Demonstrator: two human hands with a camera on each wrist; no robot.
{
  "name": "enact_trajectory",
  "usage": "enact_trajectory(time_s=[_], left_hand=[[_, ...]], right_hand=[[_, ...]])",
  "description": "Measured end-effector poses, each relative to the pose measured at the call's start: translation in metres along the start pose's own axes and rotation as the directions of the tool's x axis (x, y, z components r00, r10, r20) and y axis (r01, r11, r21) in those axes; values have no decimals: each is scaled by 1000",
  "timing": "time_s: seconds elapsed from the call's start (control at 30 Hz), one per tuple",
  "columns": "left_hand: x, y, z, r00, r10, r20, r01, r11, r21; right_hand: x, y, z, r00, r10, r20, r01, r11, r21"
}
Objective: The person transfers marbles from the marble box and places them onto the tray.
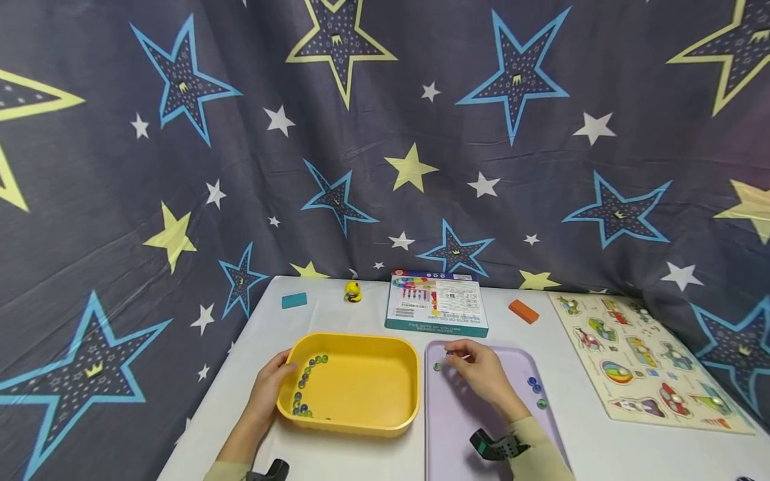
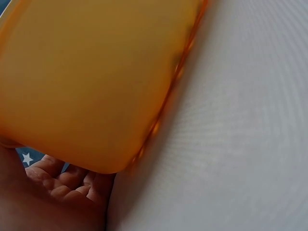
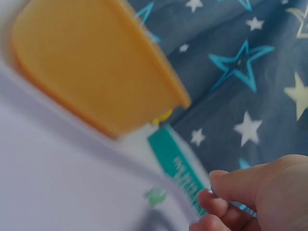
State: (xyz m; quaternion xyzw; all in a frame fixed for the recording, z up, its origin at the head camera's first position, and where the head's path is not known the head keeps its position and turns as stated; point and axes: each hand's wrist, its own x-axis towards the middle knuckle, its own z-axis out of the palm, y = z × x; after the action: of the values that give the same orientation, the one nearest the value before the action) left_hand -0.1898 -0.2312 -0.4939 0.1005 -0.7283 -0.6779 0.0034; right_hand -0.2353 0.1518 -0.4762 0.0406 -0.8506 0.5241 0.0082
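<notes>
My left hand (image 1: 265,389) grips the left side of a yellow plastic bin (image 1: 361,423), thumb at the rim and fingers along the outer wall. In the left wrist view, the fingers (image 2: 67,179) curl by the bin's end wall. Green and blue glass marbles (image 1: 303,381) lie in a curved row along the bin's left side. Over a lilac tray (image 1: 448,427), my right hand (image 1: 481,374) pinches a blue marble (image 1: 450,353) between thumb and fingertips, mostly hidden by them. A green marble (image 1: 437,367) lies on the tray near those fingertips; blue marbles (image 1: 534,385) and a green one (image 1: 542,404) sit at its right side.
Behind the bin and tray lies a boxed bead set (image 1: 436,304). Along the back are a teal block (image 1: 294,300), a small yellow toy (image 1: 353,291) and an orange block (image 1: 524,311). A wooden picture puzzle board (image 1: 646,367) lies at the right. A star-patterned curtain hangs behind.
</notes>
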Motion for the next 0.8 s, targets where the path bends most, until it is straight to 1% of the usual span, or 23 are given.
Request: enact_trajectory(time_s=[0.1,0.17,0.27,0.43,0.6,0.8], left_hand=[[1,0,1,1000,2,4,-2,1000,-1],[1,-1,1,1000,3,-1,-3,1000,5],[2,-2,1,1000,-1,-12,1,1000,19],[1,-3,0,999,-17,-28,18,999,26],[0,-2,1,1000,-12,-15,13,1000,19],[1,-1,0,1000,-7,0,7,1000,4]], right_hand=[[2,10,1,999,-4,-50,0,997,-82],[3,15,2,997,-23,-78,13,991,-131],[4,19,3,994,-48,-97,30,983,-180],[3,21,5,992,-75,-98,47,964,-261],[2,21,7,992,-99,-82,64,933,-354],[1,21,8,989,-128,-73,89,912,-400]])
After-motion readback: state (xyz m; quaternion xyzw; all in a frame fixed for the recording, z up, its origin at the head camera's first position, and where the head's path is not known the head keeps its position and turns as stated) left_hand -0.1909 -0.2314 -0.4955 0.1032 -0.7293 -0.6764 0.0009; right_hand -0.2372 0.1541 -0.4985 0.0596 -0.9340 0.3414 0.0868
